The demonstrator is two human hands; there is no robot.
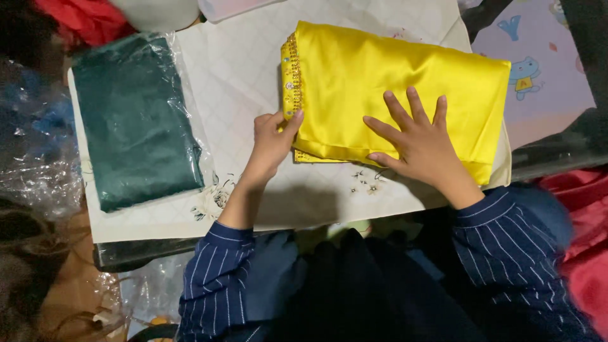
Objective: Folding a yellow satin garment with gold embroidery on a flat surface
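Crumpled clear plastic (35, 158) lies at the far left, off the work surface. Next, on the white quilted table cover (234, 69), rests a folded dark green fabric in a clear bag (136, 117), long axis running away from me, set well apart from my work.

My left hand (271, 142) grips the near left corner of the folded yellow satin fabric (380, 82); thumb on top, fingers curled under as far as I can tell, pinching the layers, in my judgement to keep the corner square. Just above it runs the gold beaded trim (292, 76), along the fabric's left edge.

The yellow fabric lies right of centre on the cover, its long axis left to right, slightly tilted, the trimmed end pointing left.

My right hand (421, 142) lies flat on the satin near its front edge, fingers spread wide, gripping nothing, likely pressing the slippery fold so it stays put.

Red cloth (579, 240) lies at far right.
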